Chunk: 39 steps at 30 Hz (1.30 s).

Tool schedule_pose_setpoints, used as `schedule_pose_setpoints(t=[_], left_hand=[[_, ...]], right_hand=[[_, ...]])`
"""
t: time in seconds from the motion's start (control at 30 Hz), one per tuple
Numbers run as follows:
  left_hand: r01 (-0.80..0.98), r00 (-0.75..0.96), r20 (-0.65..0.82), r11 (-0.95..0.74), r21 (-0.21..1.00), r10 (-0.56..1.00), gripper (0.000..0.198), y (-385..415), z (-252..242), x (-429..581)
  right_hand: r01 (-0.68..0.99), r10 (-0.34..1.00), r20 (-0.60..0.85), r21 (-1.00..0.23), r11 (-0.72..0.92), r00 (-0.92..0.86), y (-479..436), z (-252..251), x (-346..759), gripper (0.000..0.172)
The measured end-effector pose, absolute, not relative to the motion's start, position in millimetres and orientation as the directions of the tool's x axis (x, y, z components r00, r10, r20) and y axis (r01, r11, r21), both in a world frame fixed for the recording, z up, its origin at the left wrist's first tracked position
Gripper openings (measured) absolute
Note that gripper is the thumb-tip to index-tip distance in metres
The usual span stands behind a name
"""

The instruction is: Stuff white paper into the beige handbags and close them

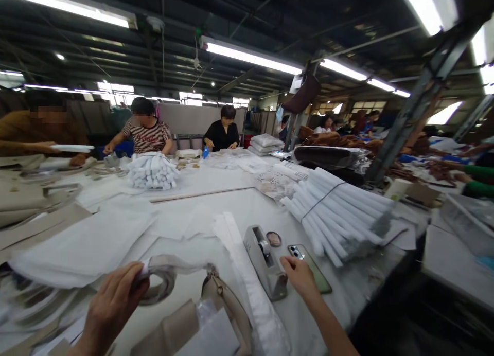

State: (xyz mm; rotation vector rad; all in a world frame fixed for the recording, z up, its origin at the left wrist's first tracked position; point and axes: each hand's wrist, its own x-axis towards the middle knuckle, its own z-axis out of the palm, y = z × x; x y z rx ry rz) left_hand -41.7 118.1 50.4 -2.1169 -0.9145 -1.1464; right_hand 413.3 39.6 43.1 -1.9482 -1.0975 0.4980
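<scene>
My left hand is closed on the white-wrapped end of a beige bag strap, which curls in a loop beside my fingers. The strap runs right to the metal ring of a beige handbag lying on the table. White paper or film partly covers the bag. My right hand is pinched at the near end of a grey tape dispenser; whatever sits between the fingertips is too small to make out. A green phone lies under and beside that hand. Left of the dispenser stretches a long white padded strip.
A bound bundle of white foam tubes lies to the right, another white bundle farther back. White sheets and beige pieces spread over the left side. Several people work across the table. A slanted metal post stands at right.
</scene>
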Motion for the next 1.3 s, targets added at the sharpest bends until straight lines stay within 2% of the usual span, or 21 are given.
schedule_pose_setpoints(t=[0.17, 0.37, 0.57, 0.73, 0.83, 1.0, 1.13, 1.3], left_hand=[[0.777, 0.387, 0.866, -0.617, -0.123, 0.316, 0.031, 123.8, 46.0, -32.2], [0.777, 0.391, 0.854, -0.62, -0.106, 0.344, 0.031, 130.3, 37.6, -35.4], [0.771, 0.4, 0.837, -0.631, -0.088, 0.373, 0.029, 148.0, 21.8, -46.7], [0.766, 0.445, 0.808, -0.632, -0.121, 0.385, 0.032, 151.9, 19.3, -49.9], [0.816, 0.408, 0.788, -0.572, -0.087, 0.462, 0.033, 149.9, 21.0, -48.0], [0.828, 0.318, 0.709, -0.548, 0.115, 0.629, 0.034, 150.0, 16.3, -43.7], [0.804, 0.216, 0.53, -0.457, 0.38, 0.82, 0.04, 152.9, 9.9, -38.8], [0.72, 0.089, 0.371, -0.318, 0.617, 0.924, 0.037, 154.5, 15.6, -27.4]], right_hand=[[0.412, 0.901, -0.095, -0.866, -0.285, 0.423, 43.5, 10.1, 438.6, 0.045], [0.297, 0.915, -0.172, -0.91, -0.289, 0.364, 49.4, 9.4, 433.2, 0.048], [0.261, 0.898, -0.101, -0.937, -0.23, 0.428, 39.2, 15.4, 428.0, 0.044], [0.321, 0.856, 0.009, -0.929, -0.184, 0.517, 23.3, 19.6, 421.7, 0.038], [0.343, 0.829, 0.036, -0.92, -0.191, 0.558, 15.6, 20.1, 420.1, 0.038], [0.31, 0.776, 0.048, -0.931, -0.194, 0.629, 4.1, 25.9, 422.8, 0.039], [0.266, 0.801, -0.082, -0.919, -0.291, 0.593, -7.2, 25.7, 421.7, 0.038], [0.333, 0.817, -0.147, -0.862, -0.382, 0.557, -11.2, 12.8, 412.8, 0.04]])
